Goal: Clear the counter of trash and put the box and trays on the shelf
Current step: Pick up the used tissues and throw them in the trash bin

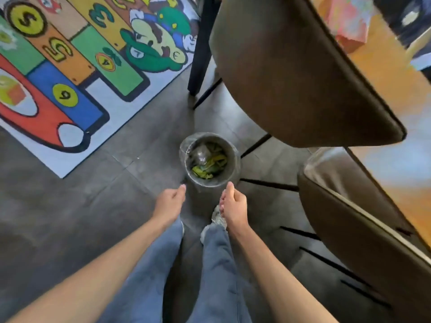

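Flanking one bin (210, 159), two hands (170, 202).

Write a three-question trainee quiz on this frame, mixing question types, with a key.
1. True or false: the bin on the floor already holds trash.
2. Where is the bin relative to the hands? A) on the rug B) just beyond both hands C) on a chair seat
3. Fill in: the left hand and right hand both have fingers loosely ____ and hold nothing visible.

Key
1. True: green and yellow scraps and a clear wrapper lie inside the lined bin.
2. B: it stands on the grey floor, beside the chairs, off the rug.
3. curled
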